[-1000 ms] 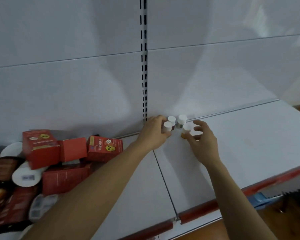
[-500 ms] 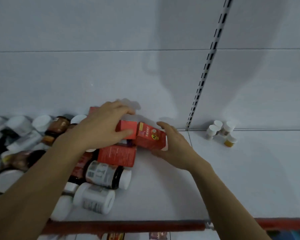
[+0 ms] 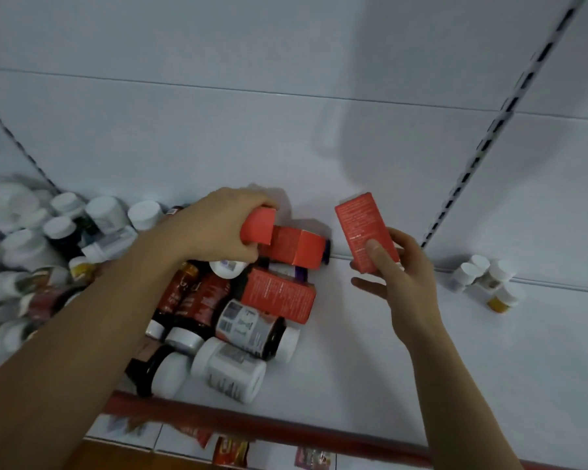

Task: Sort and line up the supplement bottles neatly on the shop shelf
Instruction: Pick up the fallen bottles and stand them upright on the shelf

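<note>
My right hand (image 3: 401,276) holds a red supplement box (image 3: 365,232) upright, lifted off the white shelf (image 3: 387,368). My left hand (image 3: 214,228) grips the end of another red box (image 3: 258,227) on top of the pile. Two more red boxes, one (image 3: 296,247) against the back wall and one (image 3: 279,295) below it, lie there. Dark and white bottles (image 3: 248,329) lie on their sides in front of them. A small cluster of white-capped bottles (image 3: 482,276) stands upright at the right, by the back wall.
A heap of white-capped bottles (image 3: 31,239) fills the shelf's left end. The red shelf edge (image 3: 252,422) runs along the front, with packets on a lower shelf (image 3: 231,449) beneath. A slotted upright (image 3: 472,157) rises on the back panel.
Both hands left the small bottles at the right and went to the red boxes. My right hand has since lifted one red box upright; my left hand closed on another.
</note>
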`<state>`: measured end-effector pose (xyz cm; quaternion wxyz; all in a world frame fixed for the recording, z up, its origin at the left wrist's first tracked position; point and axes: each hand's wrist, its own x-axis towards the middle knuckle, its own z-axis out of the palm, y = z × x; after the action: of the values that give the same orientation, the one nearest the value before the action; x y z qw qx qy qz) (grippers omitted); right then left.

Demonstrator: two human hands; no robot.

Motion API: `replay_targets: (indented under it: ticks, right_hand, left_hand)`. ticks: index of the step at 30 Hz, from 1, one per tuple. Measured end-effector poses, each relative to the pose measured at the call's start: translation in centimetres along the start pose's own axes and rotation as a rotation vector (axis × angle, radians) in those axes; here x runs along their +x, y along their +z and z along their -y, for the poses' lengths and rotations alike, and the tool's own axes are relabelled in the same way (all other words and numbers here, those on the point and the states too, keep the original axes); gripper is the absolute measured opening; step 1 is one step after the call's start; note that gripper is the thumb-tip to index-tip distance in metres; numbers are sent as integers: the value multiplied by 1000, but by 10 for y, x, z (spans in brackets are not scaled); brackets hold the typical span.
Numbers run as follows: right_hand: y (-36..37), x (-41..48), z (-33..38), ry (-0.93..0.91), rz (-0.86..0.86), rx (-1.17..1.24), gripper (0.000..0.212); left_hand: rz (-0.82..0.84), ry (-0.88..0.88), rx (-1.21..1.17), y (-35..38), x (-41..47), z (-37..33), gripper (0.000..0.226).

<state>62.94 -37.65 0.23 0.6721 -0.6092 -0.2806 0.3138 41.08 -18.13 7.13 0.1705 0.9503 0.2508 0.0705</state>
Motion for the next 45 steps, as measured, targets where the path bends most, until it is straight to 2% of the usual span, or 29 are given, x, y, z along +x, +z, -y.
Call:
replay_targets:
  ticks: [3,5,8,11,14,19,23,30,33,36,39,45]
  right_hand:
    - [24,-2,18,-92,-1,-24,51]
    - [47,-4,30,-166,-12,-48,41]
    - [93,-10,47,-265,19,-95,37]
    - [150,-17,58,-339,130,-158,37]
    - [221,-22,64,-356,266,-194,33]
    - [351,-29,62,-380,492,-243,31]
    - [455,-33,51,-414,696,-323,31]
    - [587,-43,30,-430,984,-519,40]
    - [626,-50,17,-442,1067,-624,41]
    - [661,-58,1,-401,1139,-667,45]
    - [686,-64,-17,-470,1163,-772,49]
    - [709,-72,-36,-659,953,-832,39]
  left_hand:
    - [-317,-102,-109,-16,-28,8,68]
    - [-523,-169,-239,-26,-55,17,63]
    - [-788,-275,-404,-37,-102,40,51]
    - [-992,-349,-505,-48,-156,71,51]
    - [-1092,-439,-503,-69,-214,107,50]
    - [-1162,-645,-378,-104,-311,176,40]
    - [-1197,-794,-313,-111,-379,232,48]
    - [-1115,-1005,-289,-112,-447,309,56]
    - [-1039,-1033,-252,-109,-454,334,60]
    - [-995,-1051,-319,-109,-454,356,64]
    - [-933,-1036,-278,-109,-447,379,61]
    - [-870,-1036,-216,-109,-423,411,61]
